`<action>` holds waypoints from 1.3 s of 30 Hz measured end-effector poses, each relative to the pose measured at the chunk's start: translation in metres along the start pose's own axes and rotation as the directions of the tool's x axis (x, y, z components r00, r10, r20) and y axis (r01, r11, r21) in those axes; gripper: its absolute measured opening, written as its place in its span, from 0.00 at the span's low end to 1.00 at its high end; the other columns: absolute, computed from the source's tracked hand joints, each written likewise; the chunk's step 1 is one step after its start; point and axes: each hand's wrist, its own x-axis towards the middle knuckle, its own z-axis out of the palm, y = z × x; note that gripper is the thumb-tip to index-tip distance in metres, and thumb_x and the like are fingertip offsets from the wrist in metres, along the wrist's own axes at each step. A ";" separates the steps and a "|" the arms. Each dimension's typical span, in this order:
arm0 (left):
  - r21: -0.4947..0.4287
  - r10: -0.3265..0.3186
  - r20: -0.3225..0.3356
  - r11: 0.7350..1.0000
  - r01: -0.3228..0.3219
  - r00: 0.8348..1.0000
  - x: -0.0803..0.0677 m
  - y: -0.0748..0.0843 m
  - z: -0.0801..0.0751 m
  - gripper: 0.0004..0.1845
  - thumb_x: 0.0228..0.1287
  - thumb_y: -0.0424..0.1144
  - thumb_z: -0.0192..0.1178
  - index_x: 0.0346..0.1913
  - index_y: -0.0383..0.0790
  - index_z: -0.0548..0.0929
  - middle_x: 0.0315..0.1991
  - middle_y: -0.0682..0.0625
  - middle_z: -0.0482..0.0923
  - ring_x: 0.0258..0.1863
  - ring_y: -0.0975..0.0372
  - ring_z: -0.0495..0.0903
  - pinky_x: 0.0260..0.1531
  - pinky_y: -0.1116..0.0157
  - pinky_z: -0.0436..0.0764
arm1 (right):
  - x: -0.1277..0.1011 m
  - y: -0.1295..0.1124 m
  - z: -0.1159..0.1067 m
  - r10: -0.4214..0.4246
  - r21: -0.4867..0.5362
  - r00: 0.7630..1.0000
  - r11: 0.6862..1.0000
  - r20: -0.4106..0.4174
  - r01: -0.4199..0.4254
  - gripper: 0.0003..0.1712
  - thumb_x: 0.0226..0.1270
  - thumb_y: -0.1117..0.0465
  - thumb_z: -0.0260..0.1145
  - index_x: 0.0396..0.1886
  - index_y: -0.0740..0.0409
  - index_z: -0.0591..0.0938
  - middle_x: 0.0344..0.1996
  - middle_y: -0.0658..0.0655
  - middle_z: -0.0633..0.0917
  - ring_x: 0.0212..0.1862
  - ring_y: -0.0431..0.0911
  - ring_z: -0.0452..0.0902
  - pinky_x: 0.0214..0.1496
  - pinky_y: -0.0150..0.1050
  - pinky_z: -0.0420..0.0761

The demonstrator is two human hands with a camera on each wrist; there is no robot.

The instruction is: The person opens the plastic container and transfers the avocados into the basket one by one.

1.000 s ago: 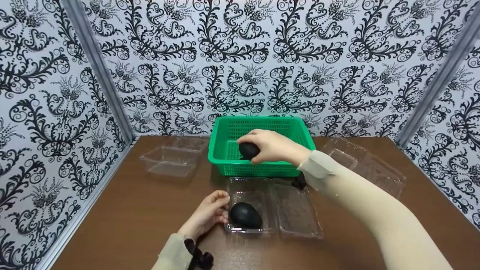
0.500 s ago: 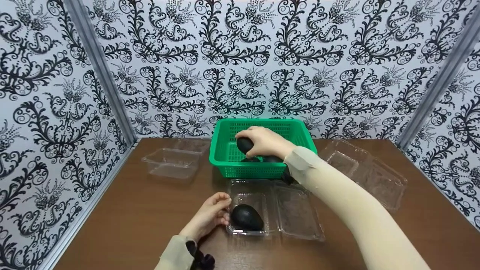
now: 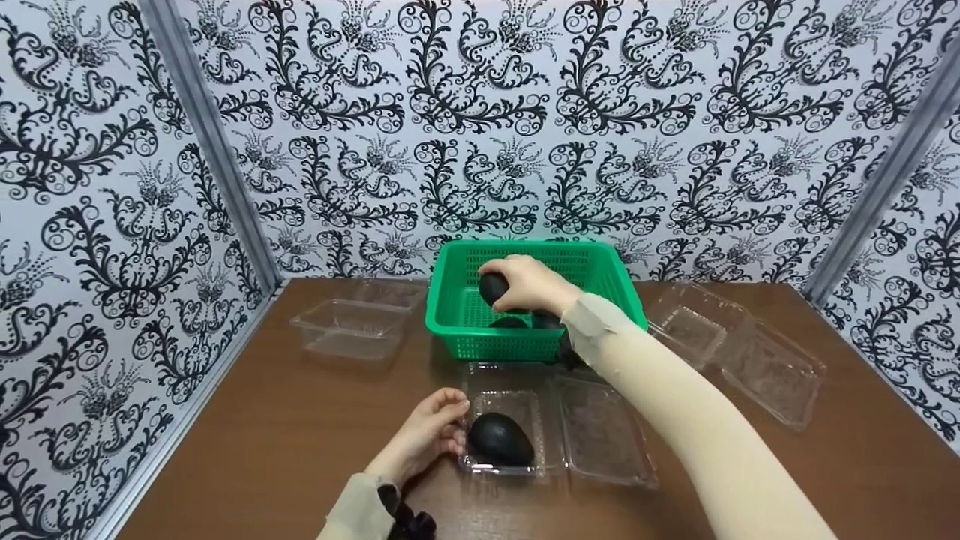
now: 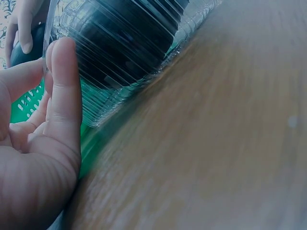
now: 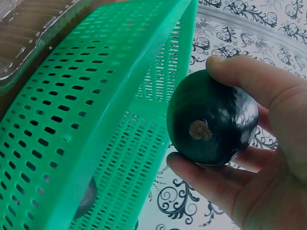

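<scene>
Avocado (image 3: 493,287) sits in my right hand (image 3: 529,283), fingers wrapped round it, and over the last second that hand has drifted from the near rim of the green basket (image 3: 459,332) back over its inside; the wrist view shows the fruit (image 5: 212,123) held stem scar outward above the mesh floor. I read that as the fruit being lifted clear or re-gripped over the basket, not yet carried toward the open clear box (image 3: 517,420) in front of me. Two more dark fruits (image 3: 526,321) lie low in the basket under my wrist. My left hand (image 3: 424,439) has hardly shifted: its fingers lie fairly straight against the left wall of the box, steadying it, gripping nothing that I can see. One avocado already in the box (image 3: 501,440) rests in the left half, while the lid half beside it stays bare. Other empty clear boxes sit on the counter (image 3: 285,435), one to the left (image 3: 349,330) and one to the right (image 3: 739,352).
</scene>
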 end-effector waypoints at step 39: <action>-0.019 0.008 0.014 1.000 -0.008 1.000 0.001 -0.003 -0.001 0.09 0.71 0.36 0.56 0.47 0.37 0.69 0.31 0.48 0.70 0.16 0.65 0.74 0.16 0.71 0.78 | 0.022 0.006 0.039 0.131 0.284 0.985 0.954 -0.115 -0.094 0.33 0.50 0.59 0.71 0.59 0.54 0.72 0.49 0.62 0.78 0.46 0.54 0.74 0.45 0.48 0.79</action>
